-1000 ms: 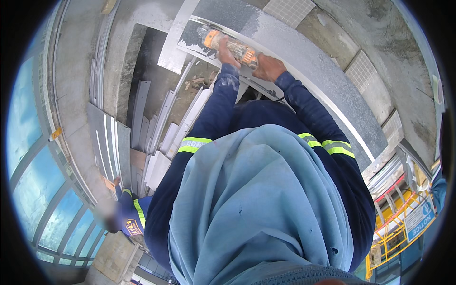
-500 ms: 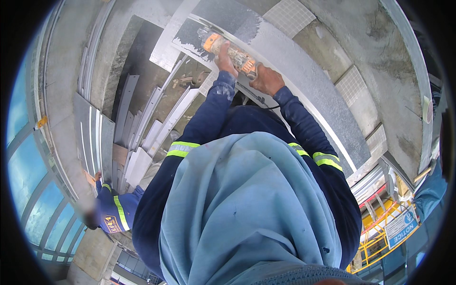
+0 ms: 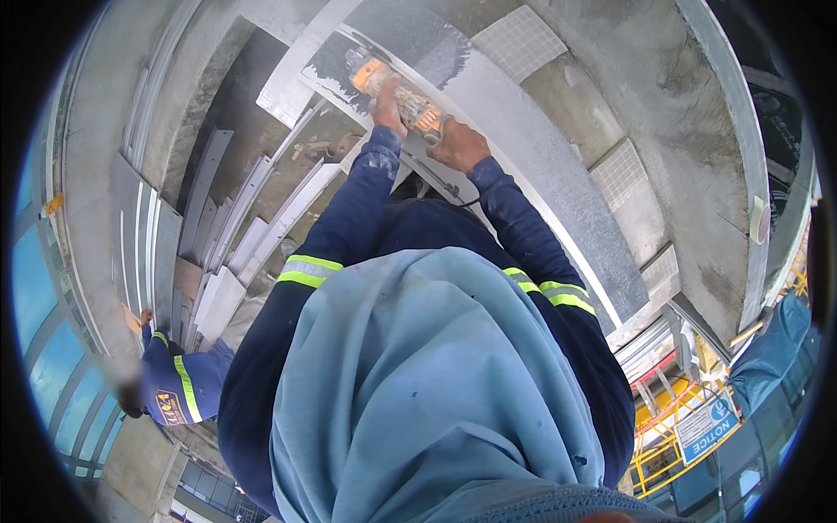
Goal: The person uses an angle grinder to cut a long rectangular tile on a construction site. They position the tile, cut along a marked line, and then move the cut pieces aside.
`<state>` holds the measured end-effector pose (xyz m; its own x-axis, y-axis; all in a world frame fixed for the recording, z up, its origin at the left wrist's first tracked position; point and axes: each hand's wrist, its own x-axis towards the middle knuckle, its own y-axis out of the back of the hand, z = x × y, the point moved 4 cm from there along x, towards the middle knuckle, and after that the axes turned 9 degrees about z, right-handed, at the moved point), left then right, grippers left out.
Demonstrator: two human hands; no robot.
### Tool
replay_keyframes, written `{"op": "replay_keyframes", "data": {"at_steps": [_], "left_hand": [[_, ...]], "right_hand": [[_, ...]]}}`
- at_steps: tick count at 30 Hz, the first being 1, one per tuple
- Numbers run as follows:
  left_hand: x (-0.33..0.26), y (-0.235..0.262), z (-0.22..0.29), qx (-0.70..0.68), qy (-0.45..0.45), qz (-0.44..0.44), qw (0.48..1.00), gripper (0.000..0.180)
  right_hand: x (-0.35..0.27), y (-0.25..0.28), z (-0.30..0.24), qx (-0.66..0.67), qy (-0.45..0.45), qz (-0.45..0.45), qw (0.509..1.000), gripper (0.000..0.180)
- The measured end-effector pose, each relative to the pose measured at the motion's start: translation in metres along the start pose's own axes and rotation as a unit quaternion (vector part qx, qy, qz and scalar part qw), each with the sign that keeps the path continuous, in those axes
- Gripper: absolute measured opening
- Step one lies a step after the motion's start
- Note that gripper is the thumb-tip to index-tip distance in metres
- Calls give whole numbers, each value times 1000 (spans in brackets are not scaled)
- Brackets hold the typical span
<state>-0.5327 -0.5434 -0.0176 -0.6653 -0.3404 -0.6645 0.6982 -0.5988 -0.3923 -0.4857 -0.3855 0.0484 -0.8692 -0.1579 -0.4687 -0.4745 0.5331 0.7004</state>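
Note:
An orange angle grinder [image 3: 422, 116], coated in pale dust, is held low over a long grey slab [image 3: 575, 187]. My left hand [image 3: 387, 106] wraps round the front of its body, near the head. Round the rear grip, my right hand [image 3: 459, 146] is closed. The grinder's head [image 3: 357, 63] is by the slab's far left end, beside a dark, wet-looking patch [image 3: 330, 68]; its disc is hard to make out. A straight pale line runs along the slab. A black cord [image 3: 467, 203] trails from behind the grinder.
Long metal profiles [image 3: 248, 205] lie to the left. Beyond them a co-worker in a blue jacket [image 3: 183, 383] reaches to pale strips [image 3: 139, 231]. Mesh-patterned tiles [image 3: 520, 39] lie past the slab, before a concrete kerb [image 3: 697, 131]. A yellow barrier [image 3: 667, 444] stands at lower right.
The whole view has shifted, so most things sit further left. The grinder seems slightly nearer the slab's far left end, with both my hands still round it.

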Motion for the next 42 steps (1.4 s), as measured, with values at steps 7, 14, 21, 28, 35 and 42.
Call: {"op": "replay_keyframes", "data": {"at_steps": [7,14,21,28,35,42], "left_hand": [[-13,5,-3,38,-67,-22,997,42],[-20,4,-7,33,-66,-36,997,39],[-11,6,-7,23,-27,-27,999,41],[5,12,-10,14,3,14,1000,45],[-11,7,-10,29,-5,0,1000,46],[-28,5,-13,31,-21,-9,999,38]], "right_hand": [[-14,7,0,-11,-8,1,1000,52],[-19,4,9,-13,-7,4,1000,57],[-13,3,7,-16,-6,2,1000,55],[-6,0,4,4,13,2,1000,59],[-16,5,6,-17,-3,14,1000,54],[-27,5,12,-22,-1,20,1000,56]]}}
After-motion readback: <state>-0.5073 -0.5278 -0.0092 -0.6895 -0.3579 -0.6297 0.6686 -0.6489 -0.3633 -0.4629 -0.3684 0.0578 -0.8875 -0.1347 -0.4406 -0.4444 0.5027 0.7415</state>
